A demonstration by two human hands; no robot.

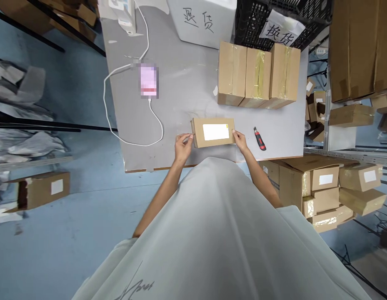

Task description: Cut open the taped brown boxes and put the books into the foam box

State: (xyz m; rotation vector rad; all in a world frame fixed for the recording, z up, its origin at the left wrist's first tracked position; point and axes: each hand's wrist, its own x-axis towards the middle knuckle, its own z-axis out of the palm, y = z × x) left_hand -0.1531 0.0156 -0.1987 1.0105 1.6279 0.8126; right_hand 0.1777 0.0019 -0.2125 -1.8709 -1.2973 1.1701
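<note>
A small brown cardboard box [213, 131] with a white label on top lies on the grey table [181, 91] near its front edge. My left hand [182, 146] grips the box's left end, fingers curled round the corner. My right hand [241, 141] holds the box's right end in the same way. A red and black utility knife [260, 139] lies on the table just right of my right hand.
Three taped cardboard boxes [257, 76] stand side by side behind the small box. A phone [148, 80] on a white cable [131, 137] lies at left. A white bin [202, 21] and a black crate [280, 21] stand at the back. An open carton of labelled boxes [324, 191] sits on the floor at right.
</note>
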